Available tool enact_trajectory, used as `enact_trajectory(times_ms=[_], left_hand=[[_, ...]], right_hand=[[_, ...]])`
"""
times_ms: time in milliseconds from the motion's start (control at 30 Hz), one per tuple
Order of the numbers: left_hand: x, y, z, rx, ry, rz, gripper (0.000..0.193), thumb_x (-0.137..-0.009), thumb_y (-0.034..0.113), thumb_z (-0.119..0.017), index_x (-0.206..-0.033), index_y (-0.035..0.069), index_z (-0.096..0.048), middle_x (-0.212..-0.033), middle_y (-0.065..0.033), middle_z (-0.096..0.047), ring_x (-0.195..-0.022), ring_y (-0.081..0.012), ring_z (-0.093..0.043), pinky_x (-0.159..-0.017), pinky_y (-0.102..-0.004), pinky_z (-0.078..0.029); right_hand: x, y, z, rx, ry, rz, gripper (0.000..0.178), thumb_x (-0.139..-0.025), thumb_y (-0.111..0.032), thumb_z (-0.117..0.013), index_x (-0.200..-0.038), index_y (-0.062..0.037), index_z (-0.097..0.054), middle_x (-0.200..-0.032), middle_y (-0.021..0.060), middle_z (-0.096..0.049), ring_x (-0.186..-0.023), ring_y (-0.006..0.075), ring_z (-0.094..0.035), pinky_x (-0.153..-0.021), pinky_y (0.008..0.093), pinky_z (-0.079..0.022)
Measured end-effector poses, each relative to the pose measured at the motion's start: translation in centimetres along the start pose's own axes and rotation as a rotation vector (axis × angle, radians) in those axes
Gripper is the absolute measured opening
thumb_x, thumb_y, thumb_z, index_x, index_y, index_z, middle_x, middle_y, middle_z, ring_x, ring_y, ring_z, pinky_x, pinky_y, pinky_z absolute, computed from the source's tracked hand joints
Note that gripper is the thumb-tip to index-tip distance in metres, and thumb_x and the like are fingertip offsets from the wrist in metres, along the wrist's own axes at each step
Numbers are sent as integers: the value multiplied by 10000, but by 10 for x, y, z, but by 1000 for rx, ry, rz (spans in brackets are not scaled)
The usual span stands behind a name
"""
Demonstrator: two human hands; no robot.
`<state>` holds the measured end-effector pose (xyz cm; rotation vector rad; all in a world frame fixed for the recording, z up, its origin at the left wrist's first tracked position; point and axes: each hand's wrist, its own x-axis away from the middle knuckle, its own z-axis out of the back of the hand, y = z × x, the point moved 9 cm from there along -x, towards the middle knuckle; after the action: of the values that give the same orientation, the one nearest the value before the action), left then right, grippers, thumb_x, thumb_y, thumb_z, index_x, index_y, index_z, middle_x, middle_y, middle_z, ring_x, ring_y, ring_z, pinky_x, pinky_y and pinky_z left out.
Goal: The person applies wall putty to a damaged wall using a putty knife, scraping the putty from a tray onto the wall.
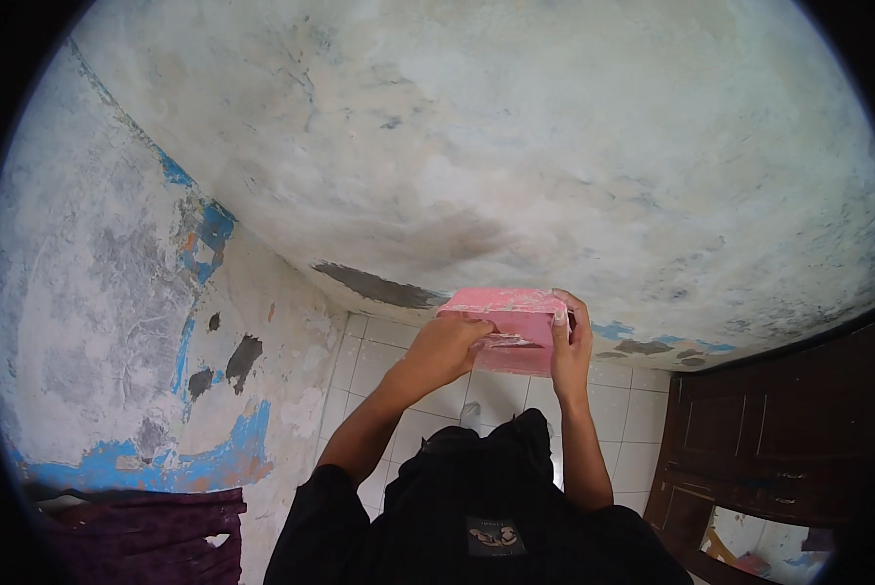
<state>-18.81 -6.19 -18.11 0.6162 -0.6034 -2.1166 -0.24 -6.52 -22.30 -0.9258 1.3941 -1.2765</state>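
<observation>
A pink plastic box (512,298), streaked with whitish paste along its rim, is held up in front of me, close to the wall. My right hand (571,341) grips its right side, with fingers over the edge and the thumb at the inner face. My left hand (444,349) reaches into the box from the left, its fingers closed. By those fingertips shows a thin flat piece (514,341) smeared with white; its full shape is hidden in the box. White residue marks my right fingers.
A patchy pale wall (555,175) rises ahead, with a dark grey bare patch (379,284) low down. The left wall (96,292) has peeling blue paint. Dark wooden cabinet (750,429) stands right; purple cloth (145,536) hangs lower left. White tiles (418,429) cover the floor.
</observation>
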Motion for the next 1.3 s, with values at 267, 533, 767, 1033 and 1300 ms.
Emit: enact_trajectory(times_ms=[267,533,767,1033,1300], left_hand=[[-2,3,15,187,149,-22,197,-853,57,-648,-1045,20,-673,-925,-187,-689,-901,-391,-651,-744,-465,-499],[20,-30,2,372,351,179,261,-846,22,-678,-1097,-46,-652,-876,-241,-685,-780,-374,-692,-697,-357,-522],[37,-46,-5,688,446,258,185,-920,-13,-628,-1098,-47,-667,-941,-114,-733,-879,-140,-695,-768,-291,-534],[34,-19,7,364,375,154,191,-899,-31,-636,-1085,-35,-681,-958,-170,-734,-857,-213,-722,-758,-309,-538],[38,3,19,376,287,83,211,-888,-33,-638,-1084,15,-700,-978,-153,-734,-841,-306,-719,-730,-338,-543]], right_hand=[[3,-9,2,43,58,58,379,-1012,-282,-579,-1274,-9,-560,-1252,137,-580,-1178,237,-531,-1043,370,-395],[4,-8,16,21,200,27,421,-1038,-345,-534,-1293,-10,-546,-1262,149,-569,-1183,242,-529,-1053,366,-383],[6,-5,20,-2,252,6,437,-1038,-359,-535,-1295,-6,-544,-1266,150,-558,-1182,248,-523,-1056,368,-379],[10,-16,10,22,258,98,398,-1022,-307,-569,-1276,-2,-554,-1267,157,-543,-1193,263,-519,-1051,386,-381],[16,-30,12,152,300,138,411,-1020,-327,-571,-1272,-3,-553,-1225,141,-549,-1145,246,-526,-1026,372,-391]])
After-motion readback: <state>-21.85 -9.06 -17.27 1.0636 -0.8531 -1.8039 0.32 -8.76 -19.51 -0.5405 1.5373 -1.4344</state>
